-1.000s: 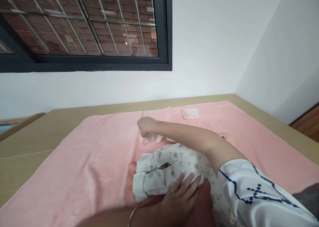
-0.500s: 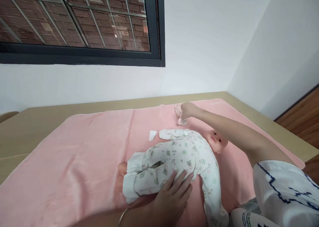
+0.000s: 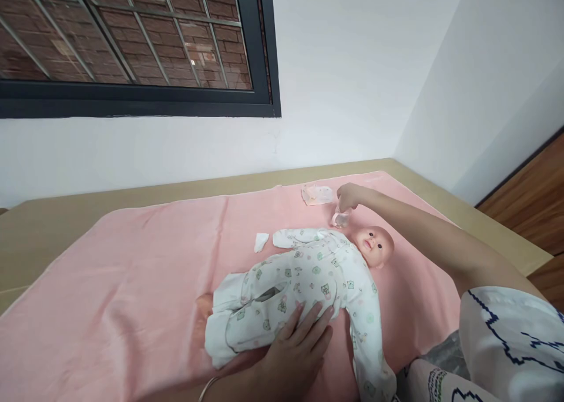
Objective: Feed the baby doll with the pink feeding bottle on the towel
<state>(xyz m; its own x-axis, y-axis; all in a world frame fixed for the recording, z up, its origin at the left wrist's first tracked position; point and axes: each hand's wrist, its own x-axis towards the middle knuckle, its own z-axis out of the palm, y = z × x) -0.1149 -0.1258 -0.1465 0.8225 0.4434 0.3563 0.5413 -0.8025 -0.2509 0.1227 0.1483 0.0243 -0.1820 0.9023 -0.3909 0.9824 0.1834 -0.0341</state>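
The left hand (image 3: pixel 293 349) lay flat and open on the side of the baby doll (image 3: pixel 304 284), with its fingers spread on the doll's white suit. It held nothing; it just pressed on the doll. A thin bangle (image 3: pixel 207 385) sat on that wrist.

The right hand (image 3: pixel 348 197) was stretched far out, just past the doll's head. Its fingers were pinched around a small clear thing (image 3: pixel 341 218) that hung under them. It was too blurry to tell what that thing was.

The doll lay on its back in the middle of a pink towel (image 3: pixel 132 284), with its head toward the right. A small white scrap (image 3: pixel 261 241) lay beside the doll's sleeve. A little pale packet (image 3: pixel 317 194) lay near the right hand, at the far edge of the towel. The towel covered a tan desk (image 3: pixel 53 225) that stood against a white wall under a dark window (image 3: pixel 132 43).
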